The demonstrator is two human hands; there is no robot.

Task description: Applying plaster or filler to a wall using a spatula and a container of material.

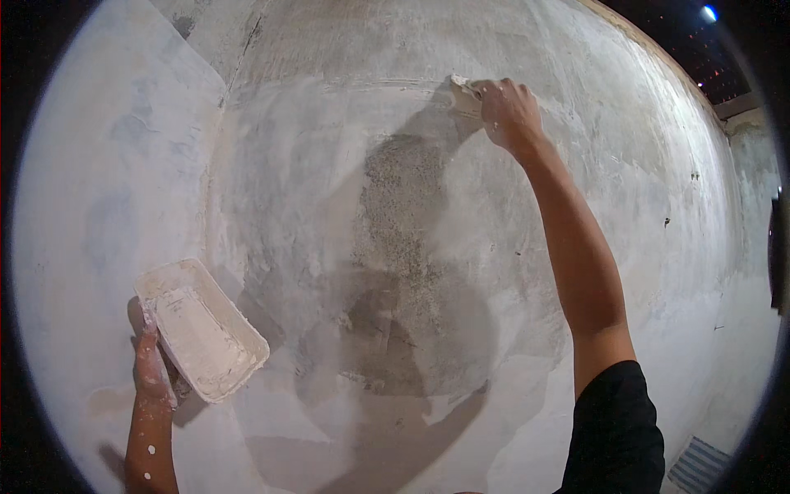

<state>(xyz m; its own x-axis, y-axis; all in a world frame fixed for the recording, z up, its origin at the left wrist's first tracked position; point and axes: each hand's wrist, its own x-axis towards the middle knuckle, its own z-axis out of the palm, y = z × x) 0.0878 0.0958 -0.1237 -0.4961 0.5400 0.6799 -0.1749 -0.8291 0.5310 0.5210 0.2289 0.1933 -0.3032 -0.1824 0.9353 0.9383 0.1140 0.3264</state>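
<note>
My left hand (152,370), spotted with white, supports a white rectangular tub (228,306) from its left side and underneath. Pale putty (193,329) lies in the tub and cakes its rim. High on the wall, my right hand (510,114) is closed around a putty knife (466,100). Its blade is against the wall surface (329,156), with a dab of putty at the upper corner. The knife's handle is mostly hidden by my fingers. A faint horizontal smear of putty runs along the wall to the left of the blade.
A whitish side wall (90,214) meets the wall in front at a corner on the left. Rough dark grey patches (403,198) show mid-wall, under my shadow. A blue-grey striped piece (698,465) is at the lower right. Dark space opens beyond the wall's upper right edge.
</note>
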